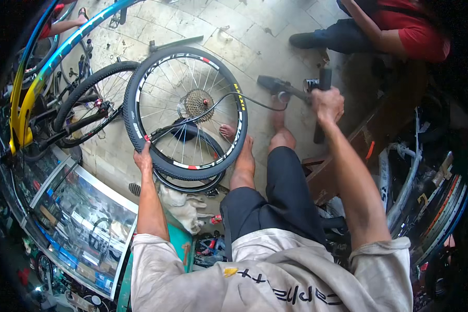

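Observation:
My right hand [327, 106] is closed around the black T-handle [324, 78] of a floor pump [269, 83], which stands beside my bare foot. A black hose [275, 108] runs from the pump to a red-tipped fitting [147, 139] at the left of an upright bicycle wheel [221, 70] with a silver cassette. My left hand [143, 158] grips the tyre just below that fitting, fingers partly hidden. A second wheel [216, 151] shows behind the one I hold.
Bicycle frames [47, 73] and another wheel [73, 99] crowd the left, above a glass display case [83, 229]. A white dog [184, 208] lies below the wheels. A person in red [411, 36] is at top right, another's leg [67, 26] top left. A wooden bench edge [359, 145] and rims line the right.

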`<control>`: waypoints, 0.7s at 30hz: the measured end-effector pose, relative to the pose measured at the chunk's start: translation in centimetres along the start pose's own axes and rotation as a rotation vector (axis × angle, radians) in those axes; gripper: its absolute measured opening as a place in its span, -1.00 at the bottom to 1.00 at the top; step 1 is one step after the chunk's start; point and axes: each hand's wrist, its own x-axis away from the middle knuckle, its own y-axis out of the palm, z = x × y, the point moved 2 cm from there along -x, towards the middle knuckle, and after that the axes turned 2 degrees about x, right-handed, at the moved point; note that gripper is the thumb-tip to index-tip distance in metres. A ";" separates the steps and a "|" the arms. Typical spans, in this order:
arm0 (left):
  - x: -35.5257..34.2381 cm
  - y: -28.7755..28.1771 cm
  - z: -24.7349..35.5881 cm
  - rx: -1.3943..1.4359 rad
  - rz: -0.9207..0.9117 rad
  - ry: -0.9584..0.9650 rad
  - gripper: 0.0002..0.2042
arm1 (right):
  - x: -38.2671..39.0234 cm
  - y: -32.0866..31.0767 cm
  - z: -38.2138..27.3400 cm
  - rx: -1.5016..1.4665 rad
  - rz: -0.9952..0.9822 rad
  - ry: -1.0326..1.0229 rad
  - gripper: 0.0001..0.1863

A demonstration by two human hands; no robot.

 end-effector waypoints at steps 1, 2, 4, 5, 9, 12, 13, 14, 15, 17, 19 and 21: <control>0.2 -0.1 -0.4 0.020 -0.012 -0.005 -0.53 | -1.2 -0.8 -0.4 0.037 0.008 0.032 -0.53; 0.3 0.0 -0.7 0.043 -0.012 -0.048 -0.53 | -2.7 -1.7 -1.0 0.035 0.008 0.051 -0.55; 0.7 0.3 -1.0 0.039 -0.007 -0.015 -0.53 | -5.2 -2.9 -2.8 0.072 -0.011 -0.036 -0.54; 1.0 0.1 -1.2 0.032 0.008 -0.050 -0.52 | -5.8 -2.9 -3.7 0.086 -0.050 -0.075 -0.53; 1.8 -0.4 -0.5 0.046 0.084 -0.020 -0.51 | -2.5 -1.0 -3.3 0.090 -0.039 -0.036 -0.50; 0.7 -0.1 0.8 -0.039 0.107 0.050 -0.51 | -1.3 -2.1 -1.8 0.061 -0.101 0.014 -0.46; 0.5 -0.2 0.5 -0.056 0.103 0.027 -0.51 | -0.8 -2.2 -1.1 0.078 -0.192 0.023 -0.39; 0.1 -0.3 0.4 -0.060 0.079 0.058 -0.51 | 0.6 -1.7 -0.5 0.064 -0.152 0.014 -0.43; -0.5 -0.3 0.4 -0.051 0.064 0.069 -0.51 | 2.2 -1.1 0.0 0.058 -0.107 0.005 -0.47; -1.9 -0.4 0.3 -0.037 0.031 0.037 -0.51 | 4.7 -0.4 1.6 0.034 -0.107 0.062 -0.60; -3.1 -0.7 1.0 -0.019 -0.043 0.109 -0.52 | 4.7 -0.2 2.1 -0.034 -0.071 0.147 -0.61; -4.0 -0.6 2.0 -0.033 -0.053 0.077 -0.53 | 4.2 0.3 2.0 -0.009 -0.062 0.093 -0.64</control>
